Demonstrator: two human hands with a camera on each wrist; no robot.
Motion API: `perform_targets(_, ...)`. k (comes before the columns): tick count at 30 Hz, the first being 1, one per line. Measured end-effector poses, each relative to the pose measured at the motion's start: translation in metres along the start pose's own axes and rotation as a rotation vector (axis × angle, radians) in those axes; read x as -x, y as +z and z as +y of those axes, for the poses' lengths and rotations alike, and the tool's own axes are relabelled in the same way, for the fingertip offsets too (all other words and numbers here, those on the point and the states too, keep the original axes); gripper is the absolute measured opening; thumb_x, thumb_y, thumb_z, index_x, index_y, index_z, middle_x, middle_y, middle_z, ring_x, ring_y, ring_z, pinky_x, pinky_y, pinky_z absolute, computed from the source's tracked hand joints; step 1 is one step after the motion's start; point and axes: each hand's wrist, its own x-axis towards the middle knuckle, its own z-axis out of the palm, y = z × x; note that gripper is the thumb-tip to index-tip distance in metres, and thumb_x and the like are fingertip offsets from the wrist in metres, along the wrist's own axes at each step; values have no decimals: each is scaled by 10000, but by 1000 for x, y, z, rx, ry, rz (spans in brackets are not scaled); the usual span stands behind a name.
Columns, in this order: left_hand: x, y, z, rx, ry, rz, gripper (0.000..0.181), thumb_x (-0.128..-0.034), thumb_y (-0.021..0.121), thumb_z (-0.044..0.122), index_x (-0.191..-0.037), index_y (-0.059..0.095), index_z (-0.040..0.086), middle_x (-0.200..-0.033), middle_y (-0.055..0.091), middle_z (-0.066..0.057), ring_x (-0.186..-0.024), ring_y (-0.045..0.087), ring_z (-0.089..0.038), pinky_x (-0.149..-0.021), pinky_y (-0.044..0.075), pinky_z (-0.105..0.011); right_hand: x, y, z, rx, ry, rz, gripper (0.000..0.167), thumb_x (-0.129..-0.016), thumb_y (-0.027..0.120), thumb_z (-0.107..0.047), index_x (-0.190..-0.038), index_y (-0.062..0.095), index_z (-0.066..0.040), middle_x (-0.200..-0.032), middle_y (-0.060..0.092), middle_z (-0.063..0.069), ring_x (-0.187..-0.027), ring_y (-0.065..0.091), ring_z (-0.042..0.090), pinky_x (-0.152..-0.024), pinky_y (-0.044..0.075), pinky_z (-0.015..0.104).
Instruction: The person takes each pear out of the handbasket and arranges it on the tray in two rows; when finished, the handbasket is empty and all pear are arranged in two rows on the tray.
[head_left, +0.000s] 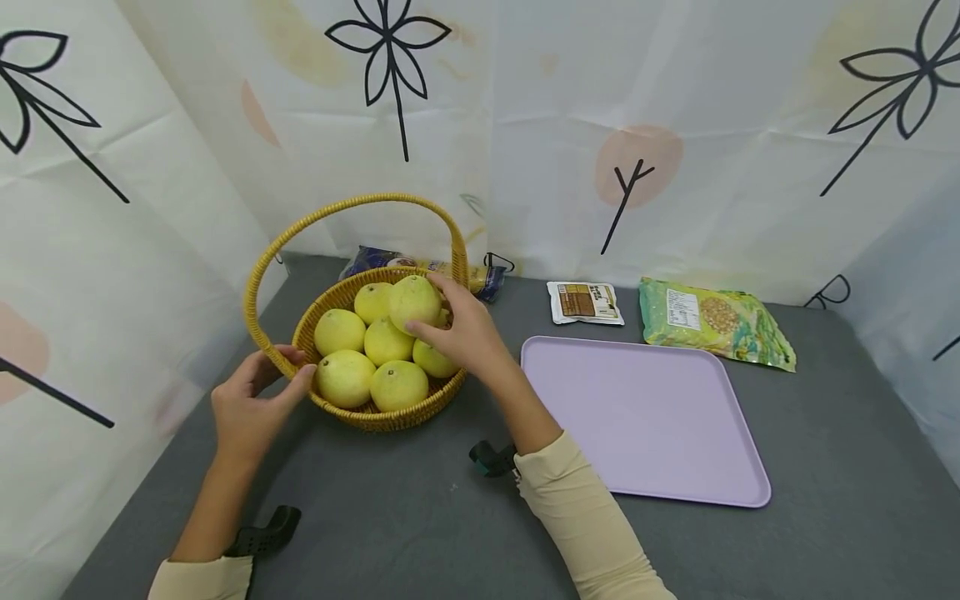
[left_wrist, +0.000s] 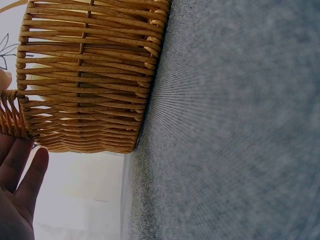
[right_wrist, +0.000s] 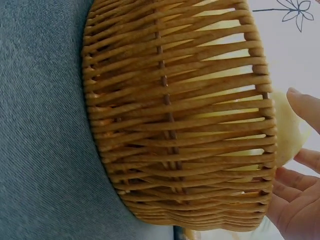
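Observation:
A yellow wicker basket (head_left: 393, 422) with a tall arched handle (head_left: 262, 267) stands on the grey table, filled with several round yellow-green fruits (head_left: 345, 379). My left hand (head_left: 251, 400) holds the basket at its left side, where the handle meets the rim, with thumb in front and fingers behind. My right hand (head_left: 468, 329) grips the topmost fruit (head_left: 412, 302), thumb on the near side and fingers on the far side. In the right wrist view, part of a fruit (right_wrist: 286, 130) shows above the rim between the thumb and fingers.
Right of the basket lies a lilac tray (head_left: 645, 417). Behind it are a small white-and-brown packet (head_left: 585, 302) and a green-yellow bag (head_left: 716, 323). A blue-and-yellow package (head_left: 491, 282) lies partly hidden behind the basket. A patterned white curtain (head_left: 540, 167) hangs at the back.

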Motion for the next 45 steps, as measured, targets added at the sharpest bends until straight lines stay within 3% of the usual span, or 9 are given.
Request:
perform_targets(13,2,0,0,9,16,3,273,-735,762,-142,-996,687,-123,-883,680,-278,-829,676,-42,-804,497,-141,2,10,4,-65,-7,63,724,-896,779,-252,-1504,421,-88,-1463,489,94,-1199,588,283,-957,503,416)
perform_targets(30,2,3,2,-1,-8,-1,261,-746,766,-127,-994,686,-119,-892,684,-275,-827,676,-43,-808,497,-139,3,5,5,-132,-4,89,692,-881,794,-225,-1476,461,-106,-1412,533,95,-1136,638,269,-894,537,353)
perform_targets(37,0,3,4,11,11,0,252,-746,760,-134,-986,684,-125,-888,680,-282,-825,681,-58,-803,501,-144,7,-1,4,-159,-14,101,684,-870,805,-220,-1460,482,-99,-1363,564,96,-1088,656,251,-856,545,312)
perform_targets(42,2,3,-8,14,12,8,257,-745,768,-119,-990,689,-117,-888,682,-278,-824,681,-52,-793,500,-139,12,-7,3,-170,-15,114,673,-867,808,-204,-1450,491,-95,-1339,573,92,-1064,661,242,-848,546,309)
perform_targets(45,4,0,-20,-5,-20,-6,269,-749,786,-101,-1005,703,-83,-915,697,-238,-838,676,-45,-796,497,-140,13,-11,5,-172,-18,127,657,-864,810,-195,-1437,502,-103,-1325,575,86,-1070,662,236,-857,545,310)
